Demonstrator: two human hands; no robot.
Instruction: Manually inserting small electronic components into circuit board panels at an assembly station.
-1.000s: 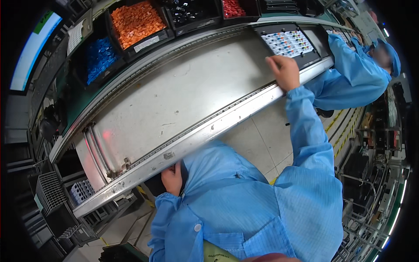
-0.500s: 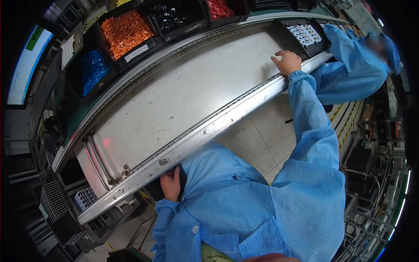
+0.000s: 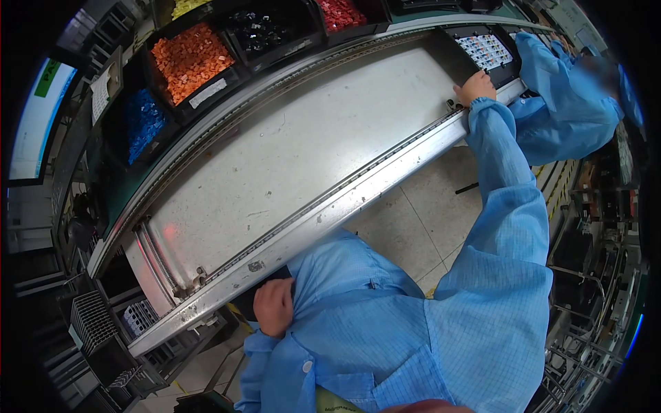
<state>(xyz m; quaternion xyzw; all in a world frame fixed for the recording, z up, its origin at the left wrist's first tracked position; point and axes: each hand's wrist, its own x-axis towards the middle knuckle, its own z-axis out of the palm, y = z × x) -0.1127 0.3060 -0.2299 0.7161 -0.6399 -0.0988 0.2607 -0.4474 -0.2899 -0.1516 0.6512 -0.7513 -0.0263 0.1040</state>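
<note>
Two bare hands, both in blue sleeves.

Right hand (image 3: 476,88): arm outstretched, at the right end of the near rail (image 3: 317,220), fingers bent; whether they are clamped on anything cannot be told.

Left hand (image 3: 274,306): low, below the rail and beside the lap, fingers curled loosely together (what lies under them, if anything, is hidden).

One black tray (image 3: 508,71), with a white panel (image 3: 485,52) of small coloured pieces: at the right end of the metal bed (image 3: 310,131), just beyond the right hand; contact between them is unclear.

One small metal fitting (image 3: 451,104), on the rail just left of the right fingertips.

Four open bins' worth along the far side: blue pieces (image 3: 144,124), orange pieces (image 3: 191,63), dark pieces (image 3: 258,31), red pieces (image 3: 341,12).

Handling notes, by judgement: fingers best kept clear of rail and fitting; any touch on the tray best kept to its dark border, level and gentle, lest loose pieces shift; co-worker's sleeve (image 3: 533,124), close by, to be given room.
</note>
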